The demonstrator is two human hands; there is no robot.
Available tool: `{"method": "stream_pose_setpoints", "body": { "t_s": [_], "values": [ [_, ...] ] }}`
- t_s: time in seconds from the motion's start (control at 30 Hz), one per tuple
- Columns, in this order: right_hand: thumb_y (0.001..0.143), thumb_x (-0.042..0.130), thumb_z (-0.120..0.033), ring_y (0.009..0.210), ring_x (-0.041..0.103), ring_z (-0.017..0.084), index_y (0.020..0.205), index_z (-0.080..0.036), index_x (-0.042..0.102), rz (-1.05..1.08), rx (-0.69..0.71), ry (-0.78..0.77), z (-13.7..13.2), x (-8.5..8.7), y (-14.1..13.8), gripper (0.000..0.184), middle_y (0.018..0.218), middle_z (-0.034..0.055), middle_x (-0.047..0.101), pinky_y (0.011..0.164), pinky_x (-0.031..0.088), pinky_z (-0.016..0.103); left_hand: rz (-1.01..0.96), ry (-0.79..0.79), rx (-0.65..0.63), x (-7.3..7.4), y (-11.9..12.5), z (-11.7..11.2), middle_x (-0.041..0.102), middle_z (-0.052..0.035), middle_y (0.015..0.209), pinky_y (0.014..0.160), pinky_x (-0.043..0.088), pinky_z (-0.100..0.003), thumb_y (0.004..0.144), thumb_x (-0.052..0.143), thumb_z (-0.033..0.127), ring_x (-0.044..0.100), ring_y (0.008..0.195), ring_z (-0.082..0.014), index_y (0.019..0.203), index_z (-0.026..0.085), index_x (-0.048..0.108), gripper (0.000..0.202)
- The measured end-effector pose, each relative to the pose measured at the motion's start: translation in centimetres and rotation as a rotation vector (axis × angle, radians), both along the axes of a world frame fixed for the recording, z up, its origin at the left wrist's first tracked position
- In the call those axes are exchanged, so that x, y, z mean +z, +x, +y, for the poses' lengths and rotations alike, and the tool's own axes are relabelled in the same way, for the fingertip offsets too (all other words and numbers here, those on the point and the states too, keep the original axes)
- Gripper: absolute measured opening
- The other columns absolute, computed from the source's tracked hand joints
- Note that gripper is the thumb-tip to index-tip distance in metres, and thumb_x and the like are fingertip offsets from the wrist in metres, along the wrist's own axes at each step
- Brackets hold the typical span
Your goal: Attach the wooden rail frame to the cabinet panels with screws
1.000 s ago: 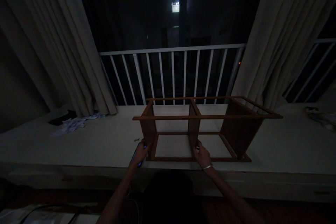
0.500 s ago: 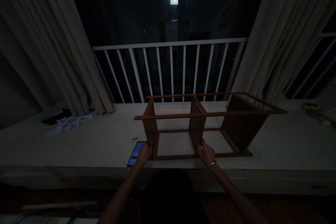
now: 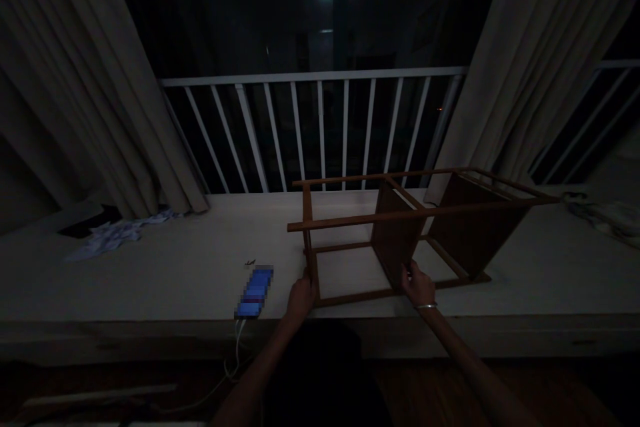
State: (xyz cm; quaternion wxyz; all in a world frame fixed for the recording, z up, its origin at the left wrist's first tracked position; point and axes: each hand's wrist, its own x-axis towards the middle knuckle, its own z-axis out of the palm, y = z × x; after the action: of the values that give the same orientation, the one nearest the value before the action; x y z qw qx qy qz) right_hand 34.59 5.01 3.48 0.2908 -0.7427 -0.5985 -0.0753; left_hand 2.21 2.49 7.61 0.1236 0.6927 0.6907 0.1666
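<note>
A brown wooden shelf rack (image 3: 355,219) lies on its side on the pale window ledge (image 3: 200,280). My left hand (image 3: 302,297) is closed around the lower near corner of its left end; the fingertips are partly hidden behind the wood. My right hand (image 3: 419,285), with a silvery bracelet at the wrist, grips the lower near edge of the middle shelf panel (image 3: 397,230). Left of my left hand lies a phone (image 3: 255,291) with its screen lit. Some small dark pieces (image 3: 250,263) rest just behind the phone.
A white cable (image 3: 237,347) runs from the phone over the ledge's front edge. Crumpled paper or cloth (image 3: 113,235) lies at the left, and a bundled cloth (image 3: 603,217) at the right. Curtains (image 3: 135,113) flank a white railing (image 3: 320,77) before the dark window.
The rack has shifted to the right and turned slightly, with both hands moving along on it. The phone, partly covered by my left hand before, now shows fully with its cable.
</note>
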Motion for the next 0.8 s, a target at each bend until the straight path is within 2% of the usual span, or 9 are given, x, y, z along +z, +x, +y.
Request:
{"method": "stream_pose_setpoints", "body": {
  "t_s": [0.13,0.27,0.43,0.8],
  "values": [
    [0.083,0.04,-0.033,0.051,0.046,0.01,0.107,-0.013,0.05,0.005,-0.052,0.008,-0.2,-0.2,2.3,0.033,0.065,0.005,0.059,0.05,0.017,0.022,-0.012,-0.015,-0.022,0.2,2.5,-0.2,0.064,-0.0155,0.087,0.064,0.042,-0.026,0.087,0.023,0.03,0.061,0.079,-0.0204,0.114,0.009,0.041,0.039],
    [0.083,0.039,-0.034,0.053,0.048,0.011,0.107,-0.012,0.05,0.013,-0.057,-0.007,-0.7,-0.3,3.9,0.035,0.065,0.0064,0.059,0.049,0.018,0.022,-0.008,-0.016,-0.048,-0.1,3.9,-0.1,0.063,-0.0154,0.084,0.061,0.042,-0.026,0.087,0.02,0.03,0.061,0.075,-0.0203,0.115,0.008,0.04,0.04],
    [0.082,0.04,-0.034,0.052,0.048,0.011,0.107,-0.012,0.05,0.004,-0.073,-0.013,-0.9,-0.5,4.4,0.035,0.065,0.0062,0.059,0.049,0.018,0.021,0.007,0.015,-0.064,-0.7,4.2,0.0,0.064,-0.0148,0.083,0.058,0.041,-0.026,0.087,0.021,0.03,0.061,0.073,-0.0205,0.114,0.008,0.041,0.04],
    [0.083,0.038,-0.037,0.051,0.048,0.011,0.106,-0.014,0.05,-0.001,-0.069,-0.01,-1.1,-0.5,4.2,0.035,0.062,0.0054,0.058,0.049,0.019,0.021,0.008,0.042,-0.056,-1.1,3.8,-0.1,0.063,-0.0147,0.083,0.061,0.042,-0.025,0.087,0.022,0.033,0.062,0.074,-0.0201,0.115,0.009,0.041,0.041]
  ]
}}
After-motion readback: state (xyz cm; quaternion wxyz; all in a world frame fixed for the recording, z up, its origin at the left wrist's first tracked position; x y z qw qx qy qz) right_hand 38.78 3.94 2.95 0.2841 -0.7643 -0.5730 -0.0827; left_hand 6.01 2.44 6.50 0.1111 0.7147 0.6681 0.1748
